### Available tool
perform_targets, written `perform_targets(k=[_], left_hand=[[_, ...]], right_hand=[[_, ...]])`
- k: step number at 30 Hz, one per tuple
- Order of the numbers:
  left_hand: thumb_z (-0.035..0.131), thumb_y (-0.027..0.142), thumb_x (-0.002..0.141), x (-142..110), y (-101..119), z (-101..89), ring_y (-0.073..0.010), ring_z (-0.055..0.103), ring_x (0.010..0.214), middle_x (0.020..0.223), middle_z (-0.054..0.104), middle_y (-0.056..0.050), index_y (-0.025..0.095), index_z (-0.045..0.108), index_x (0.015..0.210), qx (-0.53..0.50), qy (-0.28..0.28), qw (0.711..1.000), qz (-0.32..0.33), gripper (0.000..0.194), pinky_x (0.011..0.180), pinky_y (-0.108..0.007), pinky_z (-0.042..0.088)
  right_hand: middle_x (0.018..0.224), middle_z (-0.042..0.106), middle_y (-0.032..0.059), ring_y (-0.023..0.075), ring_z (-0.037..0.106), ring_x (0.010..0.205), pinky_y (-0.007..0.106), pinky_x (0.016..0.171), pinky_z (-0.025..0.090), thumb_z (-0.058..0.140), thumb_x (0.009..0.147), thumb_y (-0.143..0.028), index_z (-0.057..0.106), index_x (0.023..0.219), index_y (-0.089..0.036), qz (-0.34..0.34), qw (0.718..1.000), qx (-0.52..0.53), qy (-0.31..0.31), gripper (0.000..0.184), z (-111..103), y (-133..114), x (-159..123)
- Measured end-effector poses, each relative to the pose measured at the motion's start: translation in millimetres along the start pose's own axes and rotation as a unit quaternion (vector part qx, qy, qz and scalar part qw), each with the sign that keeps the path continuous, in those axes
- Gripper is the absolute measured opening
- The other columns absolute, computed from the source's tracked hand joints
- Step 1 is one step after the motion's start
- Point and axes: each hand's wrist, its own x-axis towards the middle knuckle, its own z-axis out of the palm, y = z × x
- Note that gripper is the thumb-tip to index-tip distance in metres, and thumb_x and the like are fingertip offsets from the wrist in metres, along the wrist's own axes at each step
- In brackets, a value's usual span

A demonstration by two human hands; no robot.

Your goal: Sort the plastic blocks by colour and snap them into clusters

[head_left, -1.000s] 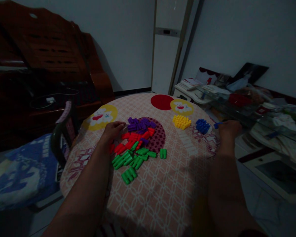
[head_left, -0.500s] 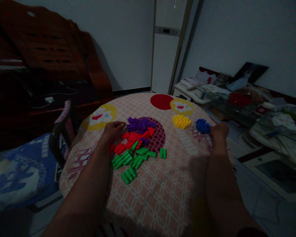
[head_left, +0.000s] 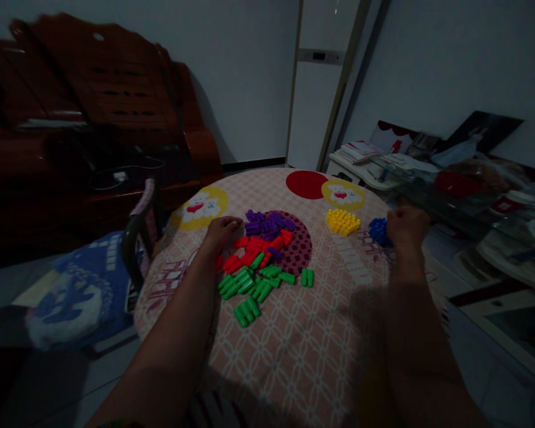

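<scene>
My left hand (head_left: 223,232) rests at the left of the loose plastic pieces, its fingers curled together; whether anything is between them I cannot make out. Just right of its fingertips lie purple pieces (head_left: 270,224), with red pieces (head_left: 254,249) below them and green pieces (head_left: 238,282) nearer me. At the far right my right hand (head_left: 408,226) is closed like a fist beside a tight cluster of blue pieces (head_left: 378,230), covering its right part. What the right fingers hold is hidden. A cluster of yellow pieces (head_left: 342,221) stands left of the blue one.
Everything lies on a round table with a patterned cloth (head_left: 303,339). A chair with a blue cover (head_left: 84,291) stands at the left, before a wooden bench (head_left: 129,101). On the right is a cluttered glass-topped stand (head_left: 428,178).
The view has turned left, so everything sits further right in the picture. My right hand now covers more of the blue cluster. The left hand stays by the purple and red pieces.
</scene>
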Motion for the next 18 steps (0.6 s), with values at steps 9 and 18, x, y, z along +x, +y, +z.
perform_targets(k=[9, 18], left_hand=[[0.061, 0.030, 0.071, 5.7, -16.0, -13.8, -0.0168, 0.068, 0.073, 0.083, 0.076, -0.008, 0.011, 0.077, 0.097, -0.121, 0.031, 0.992, -0.020, 0.036, 0.075, -0.030, 0.056], [0.060, 0.026, 0.069, 7.6, -13.4, -1.5, -0.0208, 0.071, 0.082, 0.088, 0.078, -0.008, 0.013, 0.078, 0.099, -0.046, -0.028, 0.998, 0.031, 0.037, 0.081, -0.032, 0.056]], right_hand=[[0.094, 0.073, 0.0129, 0.0234, 0.065, 0.088, 0.033, 0.082, 0.046, 0.050, 0.093, -0.030, 0.073, 0.099, -0.015, -0.303, 0.924, 0.158, -0.173, 0.029, 35.2, -117.8, -90.3], [0.120, 0.069, 0.0128, 0.0260, 0.060, 0.115, 0.047, 0.105, 0.044, 0.060, 0.080, -0.015, 0.069, 0.120, -0.019, -0.365, 0.846, 0.322, -0.217, 0.041, 95.7, -131.7, -117.5]])
